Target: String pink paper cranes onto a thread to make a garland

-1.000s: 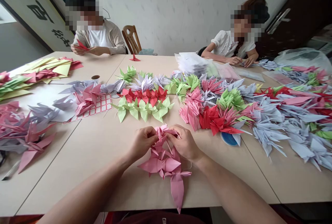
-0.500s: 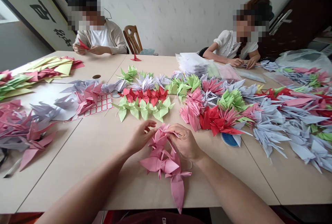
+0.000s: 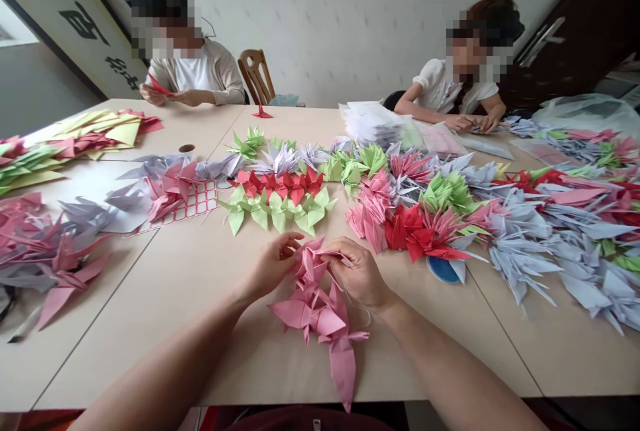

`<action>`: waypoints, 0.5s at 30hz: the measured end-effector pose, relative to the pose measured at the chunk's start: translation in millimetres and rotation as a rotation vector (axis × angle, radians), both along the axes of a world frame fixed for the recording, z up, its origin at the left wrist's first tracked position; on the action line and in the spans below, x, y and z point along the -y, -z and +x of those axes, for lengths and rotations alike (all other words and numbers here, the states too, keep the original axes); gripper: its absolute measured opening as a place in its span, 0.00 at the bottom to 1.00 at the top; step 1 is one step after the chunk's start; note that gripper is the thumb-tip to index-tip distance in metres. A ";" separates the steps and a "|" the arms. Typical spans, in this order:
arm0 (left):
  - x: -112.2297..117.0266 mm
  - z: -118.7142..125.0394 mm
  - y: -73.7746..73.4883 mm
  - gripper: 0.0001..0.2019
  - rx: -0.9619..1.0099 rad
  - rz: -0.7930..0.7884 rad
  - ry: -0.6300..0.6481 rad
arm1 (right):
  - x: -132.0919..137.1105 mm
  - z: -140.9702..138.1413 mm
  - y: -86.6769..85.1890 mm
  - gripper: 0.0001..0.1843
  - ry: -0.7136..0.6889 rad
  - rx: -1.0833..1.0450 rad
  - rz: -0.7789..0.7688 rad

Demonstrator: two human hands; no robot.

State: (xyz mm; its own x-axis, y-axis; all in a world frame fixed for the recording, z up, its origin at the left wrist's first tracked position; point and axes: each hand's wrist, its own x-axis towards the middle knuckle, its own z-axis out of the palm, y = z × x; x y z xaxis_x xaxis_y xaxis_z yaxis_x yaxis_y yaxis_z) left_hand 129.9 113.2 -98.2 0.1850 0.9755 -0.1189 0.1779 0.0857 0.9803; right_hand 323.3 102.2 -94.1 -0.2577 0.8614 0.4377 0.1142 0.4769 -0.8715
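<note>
A string of pink paper cranes (image 3: 309, 314) lies on the table in front of me, its lowest crane (image 3: 343, 364) pointing toward the table's near edge. My right hand (image 3: 357, 276) pinches a folded edge of the topmost pink paper crane (image 3: 313, 263) between thumb and fingers. From the other side, my left hand (image 3: 273, 263) holds that same crane with curved fingers, the tips partly hidden behind the paper. A thin pale thread (image 3: 364, 313) loops out below my right hand.
Rows of red cranes (image 3: 280, 184) and green cranes (image 3: 275, 211) lie beyond my hands. Piles of coloured cranes (image 3: 525, 218) cover the right side, over a blue disc (image 3: 444, 270). More cranes (image 3: 70, 251) lie left. Two people sit across the table (image 3: 150, 324), handling folded paper.
My left fingers have shifted slightly right against the top crane, and its paper has tilted a little. My right hand keeps its pinch with a small shift. The lower cranes stay put.
</note>
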 end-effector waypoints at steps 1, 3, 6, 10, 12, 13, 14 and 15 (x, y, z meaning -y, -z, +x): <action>-0.9 0.2 -1.1 0.15 0.006 0.028 -0.037 | 0.3 0.2 -0.5 0.06 -0.001 0.014 -0.009; -2.2 0.4 -3.6 0.14 0.013 0.077 -0.099 | 1.2 -0.1 -0.5 0.06 0.001 0.059 -0.059; -1.9 1.2 -6.5 0.13 0.018 0.124 -0.144 | 2.3 -1.9 2.4 0.08 -0.014 0.110 -0.144; 2.0 2.9 -10.7 0.12 0.037 0.163 -0.181 | -0.8 -1.0 9.9 0.17 0.043 0.067 -0.175; 3.7 3.3 -13.4 0.12 0.055 0.176 -0.194 | -5.0 2.7 11.7 0.18 0.115 0.023 -0.179; 4.2 3.3 -14.7 0.12 0.065 0.181 -0.197 | -7.5 5.0 11.1 0.16 0.152 0.002 -0.178; 4.5 3.3 -16.0 0.13 0.075 0.187 -0.197 | -9.9 7.3 9.3 0.15 0.182 -0.020 -0.179; 4.6 3.3 -17.0 0.13 0.084 0.192 -0.195 | -12.1 9.3 6.2 0.14 0.201 -0.039 -0.184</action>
